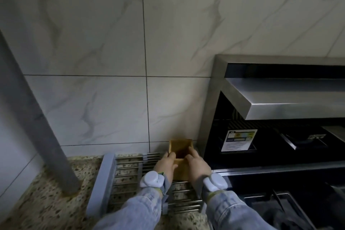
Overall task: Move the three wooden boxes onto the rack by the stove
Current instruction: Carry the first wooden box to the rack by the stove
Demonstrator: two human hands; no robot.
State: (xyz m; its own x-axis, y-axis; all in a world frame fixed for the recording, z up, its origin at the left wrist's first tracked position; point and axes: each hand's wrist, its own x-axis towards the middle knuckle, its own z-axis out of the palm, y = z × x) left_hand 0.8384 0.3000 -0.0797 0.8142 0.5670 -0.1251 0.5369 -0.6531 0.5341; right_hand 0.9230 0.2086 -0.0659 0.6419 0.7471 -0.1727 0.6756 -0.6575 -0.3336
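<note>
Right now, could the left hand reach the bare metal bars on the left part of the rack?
Probably yes. The left hand grips the open-topped wooden box right above the grey-framed metal rack, and nothing lies on those bars; it would have to let go first.

A rack [119, 175] lies on the worktop [46, 198], its far end near the tiled wall [112, 61] at the worktop's back edge. A wooden box [180, 150] stands upright over the rack's far right corner, between the left hand [166, 164] on its left side and the right hand [197, 164] on its right. The stove [280, 145] sits just right of the rack. A post [37, 117] stands on the worktop left of the rack.
</note>
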